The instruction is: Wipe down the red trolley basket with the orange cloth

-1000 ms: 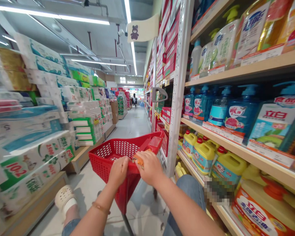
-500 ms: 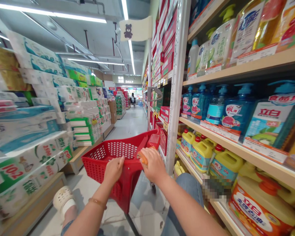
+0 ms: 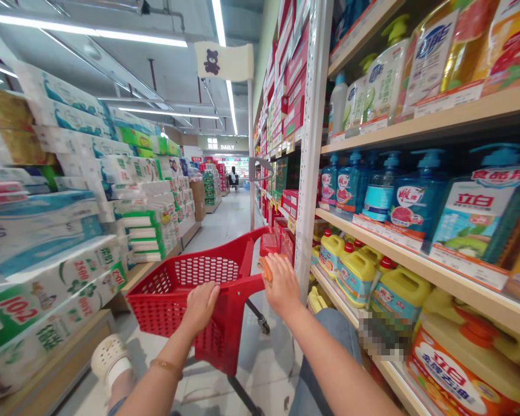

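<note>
Two bare hands reach forward to a red shopping cart (image 3: 229, 312), which stands at a slant in a shop aisle just in front of the person. The left hand (image 3: 203, 303) is closed over the cart's near edge. The right hand (image 3: 281, 283) is narrowed around a small orange item (image 3: 266, 269), perhaps a cloth, at the right end of the handle. The handling looks under way, not finished: one hand is on the cart and the orange item has not been put down. How much is done or left cannot be told. Paper packs (image 3: 60, 283) are stacked on the left; blue pump bottles (image 3: 416, 199) and yellow jugs (image 3: 359, 274) line the right-hand shelves.
</note>
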Demonstrator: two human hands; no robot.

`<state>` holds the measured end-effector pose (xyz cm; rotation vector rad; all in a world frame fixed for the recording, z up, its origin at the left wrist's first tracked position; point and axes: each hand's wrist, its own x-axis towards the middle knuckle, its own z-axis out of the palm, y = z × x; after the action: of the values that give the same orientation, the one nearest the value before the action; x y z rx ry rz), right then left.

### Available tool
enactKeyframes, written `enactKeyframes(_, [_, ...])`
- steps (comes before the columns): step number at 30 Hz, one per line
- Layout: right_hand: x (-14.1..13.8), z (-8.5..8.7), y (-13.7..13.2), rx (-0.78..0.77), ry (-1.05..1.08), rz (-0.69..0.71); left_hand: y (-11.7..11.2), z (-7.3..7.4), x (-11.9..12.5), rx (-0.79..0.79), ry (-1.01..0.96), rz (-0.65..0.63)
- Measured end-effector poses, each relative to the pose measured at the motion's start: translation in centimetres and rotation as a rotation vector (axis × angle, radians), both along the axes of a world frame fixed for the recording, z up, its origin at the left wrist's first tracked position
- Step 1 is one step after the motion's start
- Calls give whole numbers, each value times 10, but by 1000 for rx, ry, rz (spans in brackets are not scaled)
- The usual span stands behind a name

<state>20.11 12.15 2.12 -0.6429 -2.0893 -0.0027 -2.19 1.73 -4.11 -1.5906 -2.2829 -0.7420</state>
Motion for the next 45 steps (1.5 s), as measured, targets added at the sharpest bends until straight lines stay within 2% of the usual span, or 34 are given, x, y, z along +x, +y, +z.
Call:
enactKeyframes(3, [-13,-7,-4,-15,37,-63,5,-1,3,-39,-25,17])
enactKeyframes(6, [-31,-21,-20,79,-48,81,6,-3,6,-48,-41,-21])
enactKeyframes(9, [-38,-31,-29,133,-148,221,-1,-7,-2,-48,-51,-72])
enactKeyframes(13, [-41,-29,-19,78,-130,158,-7,-13,-13,-72,-21,40])
enactKeyframes(17, [-59,-31,-17,33,-97,80,6,-10,-7,-117,-14,161])
enactKeyframes(19, [-67,-34,-17,48,-128,117,9,-9,-6,-124,-11,149])
enactKeyframes(22, [-69,-35,-7,87,-175,179,3,-9,-20,-166,-8,110])
enactKeyframes(27, [-65,-27,21,50,-164,57,-10,-14,-43,-231,-14,219])
enactKeyframes(30, [-69,-33,24,25,-170,11,-4,-16,-35,-227,-11,245])
enactKeyframes(35, [-61,-45,30,79,-227,144,-6,-16,-25,-231,-16,153])
enactKeyframes(39, [-53,-44,47,30,-182,70,-23,-19,-29,-256,-23,269])
enactKeyframes(42, [-61,-52,43,-35,-160,13,-24,-21,-18,-270,-31,299])
enactKeyframes(45, [-70,-68,29,-20,-239,161,-17,-21,0,-291,-38,247])
